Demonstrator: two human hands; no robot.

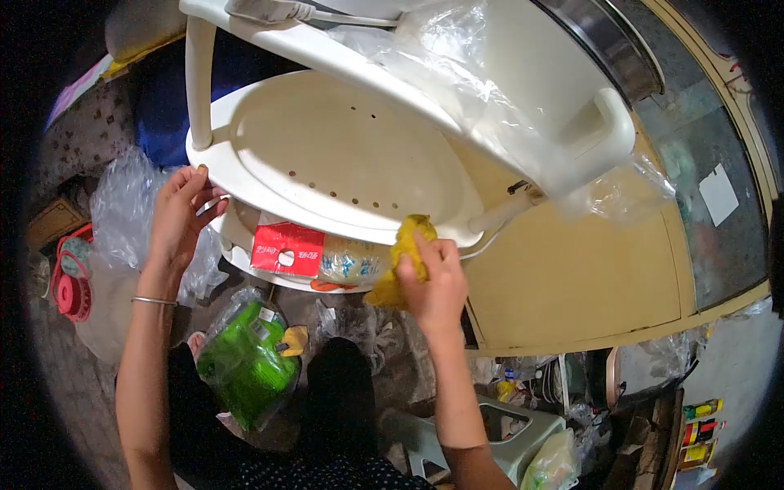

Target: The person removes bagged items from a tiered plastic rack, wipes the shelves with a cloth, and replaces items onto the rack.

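Observation:
A white plastic shelf rack (327,139) fills the upper middle, its middle oval tier bare and pierced by small drain holes. My left hand (186,204) is at that tier's left front edge, thumb on the rim and the other fingers apart below it. In my right hand (437,282) is a crumpled yellow cloth (411,245), gripped close to the tier's right front edge. On the lower tier, partly hidden, lie a red carton (287,249) and a clear bag with blue print (351,263).
Clear plastic (482,82) and a white power strip (269,10) lie on the top tier. A green item in plastic (251,355) sits on the floor near my legs. A grey stool (482,433) stands lower right, beside a tan panel (580,278).

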